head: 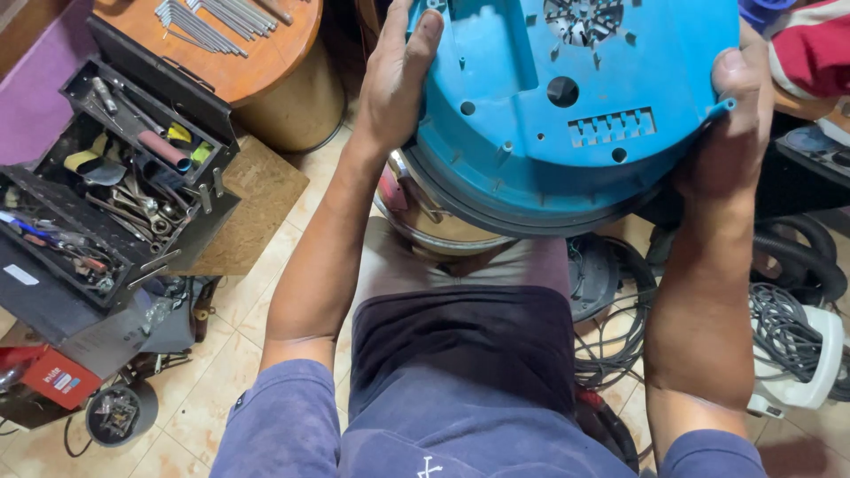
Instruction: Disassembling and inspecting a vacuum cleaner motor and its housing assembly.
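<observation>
A large round blue plastic housing (540, 97) with holes, slots and a black rim gasket is held up in front of me, its underside facing the camera. My left hand (394, 75) grips its left edge, fingers spread over the blue surface. On the right edge, my right hand (735, 124) clasps the rim with the thumb on top. Just below the housing sits a shiny metal canister (425, 221), partly hidden by it and resting near my lap.
An open black cantilever toolbox (115, 186) full of wrenches and hand tools stands at the left. A round wooden stool (230, 44) with hex keys is behind it. Black hose (797, 257) and coiled cables (788, 327) lie at the right on the tiled floor.
</observation>
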